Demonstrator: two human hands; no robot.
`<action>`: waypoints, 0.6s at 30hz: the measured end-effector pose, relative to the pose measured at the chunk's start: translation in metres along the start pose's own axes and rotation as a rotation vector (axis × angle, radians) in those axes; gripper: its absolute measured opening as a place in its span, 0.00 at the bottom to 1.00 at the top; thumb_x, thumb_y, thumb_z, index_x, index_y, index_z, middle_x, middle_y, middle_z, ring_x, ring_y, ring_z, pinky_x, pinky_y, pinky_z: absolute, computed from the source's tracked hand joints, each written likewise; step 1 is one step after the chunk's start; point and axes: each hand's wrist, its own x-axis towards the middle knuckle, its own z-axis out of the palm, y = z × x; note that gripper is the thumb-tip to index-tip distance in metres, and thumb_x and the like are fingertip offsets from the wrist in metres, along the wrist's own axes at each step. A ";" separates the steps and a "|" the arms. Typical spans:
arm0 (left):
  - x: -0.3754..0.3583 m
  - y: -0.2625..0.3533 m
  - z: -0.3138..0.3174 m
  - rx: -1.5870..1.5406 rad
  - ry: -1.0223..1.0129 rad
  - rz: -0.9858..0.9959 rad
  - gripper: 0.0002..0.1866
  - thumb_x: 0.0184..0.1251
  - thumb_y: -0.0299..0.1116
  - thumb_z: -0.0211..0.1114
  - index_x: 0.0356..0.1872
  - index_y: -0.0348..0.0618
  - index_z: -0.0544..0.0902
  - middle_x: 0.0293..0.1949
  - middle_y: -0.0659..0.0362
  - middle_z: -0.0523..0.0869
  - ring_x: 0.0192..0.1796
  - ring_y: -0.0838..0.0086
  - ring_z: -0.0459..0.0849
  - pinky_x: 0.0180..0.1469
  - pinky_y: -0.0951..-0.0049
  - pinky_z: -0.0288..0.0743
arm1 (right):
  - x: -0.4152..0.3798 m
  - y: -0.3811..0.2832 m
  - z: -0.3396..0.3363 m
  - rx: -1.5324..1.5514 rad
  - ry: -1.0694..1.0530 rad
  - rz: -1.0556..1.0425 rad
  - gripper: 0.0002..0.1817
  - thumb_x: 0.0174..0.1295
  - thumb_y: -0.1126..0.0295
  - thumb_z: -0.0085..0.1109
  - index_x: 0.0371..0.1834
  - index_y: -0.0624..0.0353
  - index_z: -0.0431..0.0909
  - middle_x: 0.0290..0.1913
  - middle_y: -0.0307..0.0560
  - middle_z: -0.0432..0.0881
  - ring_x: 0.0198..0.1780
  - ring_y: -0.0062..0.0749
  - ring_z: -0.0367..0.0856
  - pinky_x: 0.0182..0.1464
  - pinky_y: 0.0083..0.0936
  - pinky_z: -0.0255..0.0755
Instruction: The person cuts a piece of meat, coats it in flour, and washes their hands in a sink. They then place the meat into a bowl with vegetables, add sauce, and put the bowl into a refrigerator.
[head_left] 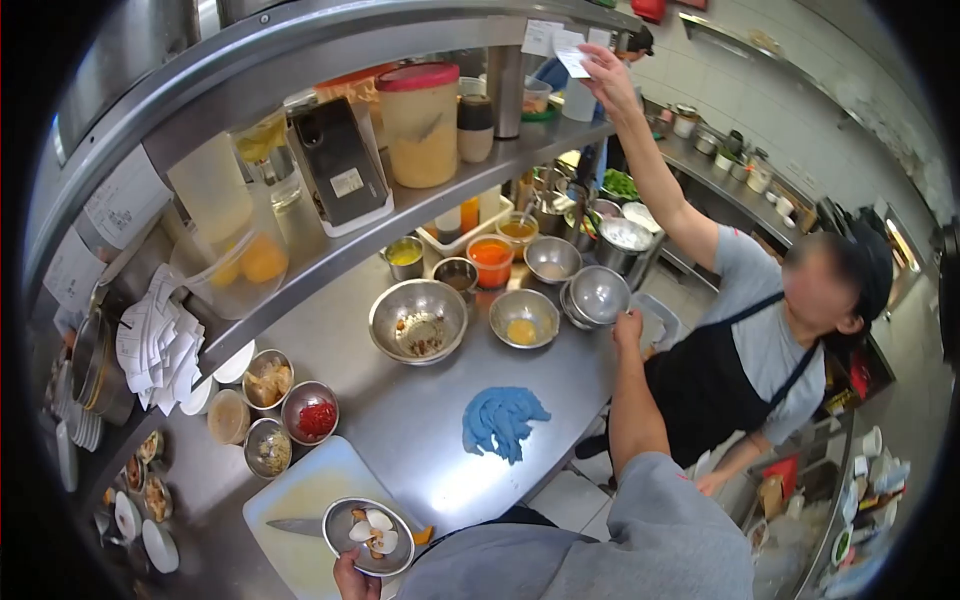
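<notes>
My left hand is closed on the rim of a small steel bowl with white and brown pieces inside, held over the cutting board. A knife lies on that board, its handle hidden by the bowl. With my right arm stretched forward, my right hand grips the edge of a steel bowl at the counter's far right. Beside it sits a bowl with a yellow content. A crumpled blue cloth rests on the steel counter between my hands.
A co-worker stands at right, one hand raised with a paper slip at the shelf. The overhead shelf carries tubs and a phone. A large steel bowl and a bowl of red food stand on the counter.
</notes>
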 end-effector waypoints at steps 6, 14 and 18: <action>-0.019 0.003 0.020 0.013 0.166 0.051 0.22 0.69 0.29 0.52 0.59 0.23 0.71 0.53 0.42 0.80 0.53 0.59 0.82 0.54 0.61 0.80 | 0.046 -0.018 0.011 -0.940 -0.111 -0.012 0.25 0.59 0.73 0.52 0.62 0.57 0.68 0.52 0.58 0.76 0.49 0.50 0.79 0.46 0.41 0.74; -0.045 0.010 0.038 0.060 0.297 0.094 0.24 0.66 0.26 0.53 0.60 0.19 0.68 0.53 0.39 0.79 0.54 0.55 0.82 0.55 0.59 0.80 | 0.041 -0.035 0.037 -1.122 -0.272 -0.403 0.31 0.62 0.72 0.51 0.71 0.46 0.63 0.68 0.48 0.67 0.65 0.53 0.69 0.63 0.54 0.64; -0.036 0.001 0.032 0.074 0.255 0.113 0.24 0.67 0.26 0.54 0.60 0.20 0.68 0.54 0.40 0.79 0.54 0.55 0.82 0.55 0.59 0.79 | 0.039 -0.042 0.031 -1.267 -0.310 -0.305 0.31 0.59 0.75 0.53 0.69 0.42 0.67 0.64 0.48 0.70 0.62 0.52 0.71 0.61 0.52 0.67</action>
